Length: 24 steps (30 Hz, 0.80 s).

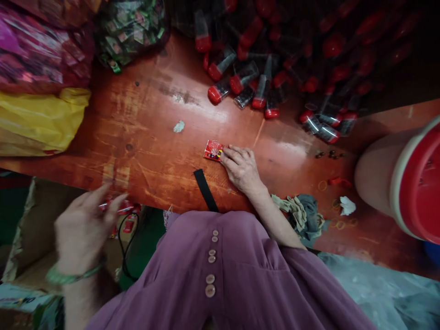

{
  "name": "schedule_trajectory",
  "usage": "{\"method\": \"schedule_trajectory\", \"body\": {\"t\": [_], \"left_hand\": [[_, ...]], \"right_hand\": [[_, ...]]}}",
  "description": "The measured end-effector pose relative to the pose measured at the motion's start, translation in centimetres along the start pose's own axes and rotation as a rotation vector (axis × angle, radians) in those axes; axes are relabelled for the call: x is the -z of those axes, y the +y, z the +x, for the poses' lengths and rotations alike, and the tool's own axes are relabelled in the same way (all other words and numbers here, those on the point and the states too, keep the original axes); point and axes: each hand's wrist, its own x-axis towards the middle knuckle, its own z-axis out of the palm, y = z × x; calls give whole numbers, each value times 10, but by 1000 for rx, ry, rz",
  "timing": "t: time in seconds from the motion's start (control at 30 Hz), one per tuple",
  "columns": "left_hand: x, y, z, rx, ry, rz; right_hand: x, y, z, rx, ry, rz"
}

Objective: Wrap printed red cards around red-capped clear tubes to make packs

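Right hand (242,168) flat on table (144,133), fingertips pinning one red sachet (213,150). Left hand (82,224) blurred, loosely pinching more sachets (118,208). Capped tubes (240,82) beyond fingers lie untouched; apparently early.

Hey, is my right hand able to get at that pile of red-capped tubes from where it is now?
Probably yes. The right hand rests on a red packet, and the table between it and the red-capped tubes looks bare.

You see a dim, warm-lit frame. Glare sits on the desk (165,151) right of centre. The 1 o'clock corner falls into shadow. Your left hand (82,224) is motion-blurred; edges bow outward.
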Motion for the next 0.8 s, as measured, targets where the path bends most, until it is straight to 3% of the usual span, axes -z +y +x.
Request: {"method": "schedule_trajectory", "body": {"t": [0.07,0.17,0.27,0.4,0.53,0.6,0.73,0.8], "left_hand": [[-50,3,25,-249,57,417],[-122,6,66,-506,-177,462],[-164,5,95,-657,-310,465],[-174,-3,108,-850,-343,645],[-171,-6,112,-1051,-178,801],[-172,-4,113,-1078,-97,823],[-175,2,117,-1020,-100,776],[-174,5,119,-990,-127,725]], "right_hand": [[-4,-1,-1,1,-8,0],[-6,-1,0,-11,-34,30],[-6,1,2,5,-27,38],[-1,7,7,44,-14,111],[18,18,23,72,-81,310],[33,28,37,40,-108,390],[55,52,78,-156,-48,108],[58,60,99,-270,-80,-73]]}}
